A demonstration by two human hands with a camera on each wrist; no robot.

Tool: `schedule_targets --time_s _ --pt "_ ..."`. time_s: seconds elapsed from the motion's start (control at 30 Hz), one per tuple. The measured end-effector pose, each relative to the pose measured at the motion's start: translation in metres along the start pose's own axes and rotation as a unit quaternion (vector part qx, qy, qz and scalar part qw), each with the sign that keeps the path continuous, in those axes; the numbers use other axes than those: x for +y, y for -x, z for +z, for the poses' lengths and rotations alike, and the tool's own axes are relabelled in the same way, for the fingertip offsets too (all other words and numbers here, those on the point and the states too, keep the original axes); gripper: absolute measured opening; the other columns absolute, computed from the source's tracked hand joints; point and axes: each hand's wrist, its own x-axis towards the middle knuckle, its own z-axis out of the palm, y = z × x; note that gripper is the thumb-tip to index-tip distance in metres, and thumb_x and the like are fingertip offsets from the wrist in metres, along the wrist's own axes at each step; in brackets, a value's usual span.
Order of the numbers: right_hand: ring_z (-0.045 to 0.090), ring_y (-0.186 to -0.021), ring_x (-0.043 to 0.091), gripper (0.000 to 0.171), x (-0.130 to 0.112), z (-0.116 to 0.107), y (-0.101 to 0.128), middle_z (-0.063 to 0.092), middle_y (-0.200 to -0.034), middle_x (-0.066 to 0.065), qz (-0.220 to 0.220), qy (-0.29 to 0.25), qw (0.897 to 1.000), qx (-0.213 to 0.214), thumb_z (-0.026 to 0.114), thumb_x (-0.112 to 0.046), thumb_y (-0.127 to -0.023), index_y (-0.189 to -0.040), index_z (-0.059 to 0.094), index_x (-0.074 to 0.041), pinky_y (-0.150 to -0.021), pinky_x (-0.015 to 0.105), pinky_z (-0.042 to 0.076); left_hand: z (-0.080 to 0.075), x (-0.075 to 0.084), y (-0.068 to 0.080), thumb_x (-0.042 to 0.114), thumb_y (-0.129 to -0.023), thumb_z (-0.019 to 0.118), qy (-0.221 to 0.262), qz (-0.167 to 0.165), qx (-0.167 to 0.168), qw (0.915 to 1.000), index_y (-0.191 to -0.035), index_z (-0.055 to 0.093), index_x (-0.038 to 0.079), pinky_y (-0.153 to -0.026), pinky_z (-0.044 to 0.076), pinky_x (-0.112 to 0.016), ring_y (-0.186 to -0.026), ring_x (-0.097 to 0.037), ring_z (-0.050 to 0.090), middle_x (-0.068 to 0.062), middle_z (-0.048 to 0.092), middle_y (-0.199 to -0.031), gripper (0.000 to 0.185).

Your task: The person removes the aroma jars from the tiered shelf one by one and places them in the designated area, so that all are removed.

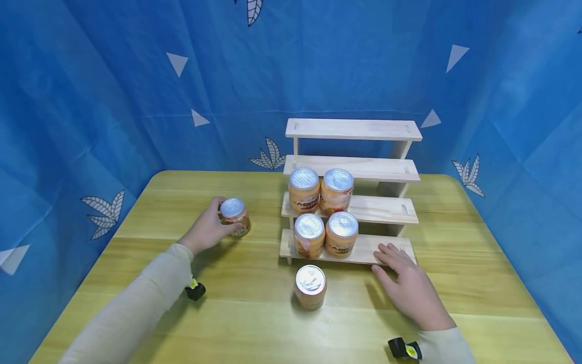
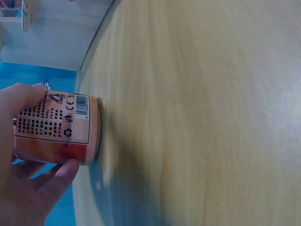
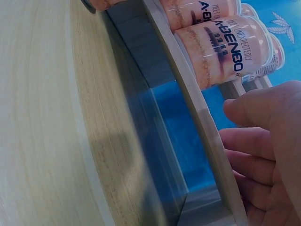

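Observation:
My left hand (image 1: 210,227) grips an orange can (image 1: 237,222) with a silver lid at the left of the table. In the left wrist view, thumb and fingers wrap round this can (image 2: 56,127), whose barcode label shows; its base is close to the tabletop. My right hand (image 1: 406,283) lies at the right end of the lowest step of a wooden tiered rack (image 1: 364,248), fingers spread and relaxed. The right wrist view shows its fingers (image 3: 249,141) right at the step's edge, beside a can (image 3: 225,52) lettered A-BENBO.
Two cans (image 1: 342,235) stand on the lowest step and two more cans (image 1: 337,192) on the second. Another can (image 1: 310,288) stands on the table in front of the rack. The upper shelves (image 1: 354,129) rise before a blue curtain (image 1: 354,60).

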Motion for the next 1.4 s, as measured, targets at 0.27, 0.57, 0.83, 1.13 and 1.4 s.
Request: schedule_targets --time_s 0.27,0.57,0.83,1.13,1.4 --pt "0.044 -0.137 0.044 0.042 0.001 0.0 0.001 0.057 -0.142 0.018 -0.007 -0.002 1.0 0.004 0.064 -0.031 -0.1 -0.13 0.067 -0.002 -0.113 0.06 0.032 -0.001 0.002 0.003 0.037 -0.093 0.074 0.009 -0.002 -0.01 0.9999 -0.153 0.02 0.003 -0.102 0.046 -0.055 -0.13 -0.037 0.051 -0.022 0.045 -0.143 0.088" --pt "0.045 -0.137 0.044 0.041 0.002 -0.002 0.001 0.056 -0.143 0.019 -0.021 0.012 1.0 0.0 0.063 -0.03 -0.101 -0.129 0.067 -0.001 -0.117 0.054 0.028 -0.004 0.021 0.003 0.036 -0.096 0.07 0.001 0.012 -0.008 0.9999 -0.16 0.008 0.006 -0.104 0.046 -0.052 -0.132 -0.035 0.049 -0.022 0.034 -0.152 0.094" --pt "0.045 -0.136 0.044 0.039 0.003 -0.002 0.001 0.056 -0.143 0.02 -0.032 0.02 0.999 0.006 0.063 -0.028 -0.101 -0.127 0.068 -0.001 -0.118 0.052 0.027 -0.002 0.042 0.01 0.042 -0.099 0.062 -0.086 0.058 0.041 0.9937 -0.158 0.026 0.008 -0.109 0.036 -0.06 -0.139 -0.038 0.037 -0.019 0.034 -0.156 0.077" --pt "0.045 -0.138 0.04 0.042 0.003 -0.001 0.0 0.054 -0.145 0.018 -0.029 0.018 0.999 -0.007 0.062 -0.031 -0.101 -0.13 0.067 -0.001 -0.12 0.051 0.024 0.016 0.064 0.038 0.044 -0.098 0.064 -0.188 0.149 0.058 0.9691 -0.159 0.029 0.009 -0.115 0.009 -0.065 -0.153 -0.035 0.012 -0.012 0.026 -0.164 0.078" --pt "0.039 -0.142 0.041 0.048 0.0 -0.004 0.001 0.05 -0.149 0.018 -0.016 0.025 0.999 -0.032 0.063 -0.035 -0.101 -0.135 0.063 -0.002 -0.121 0.051 0.021 0.043 0.079 0.079 0.049 -0.097 0.063 -0.239 0.155 0.006 0.9587 -0.16 0.027 0.011 -0.118 0.009 -0.064 -0.154 -0.033 0.009 -0.009 0.019 -0.167 0.083"
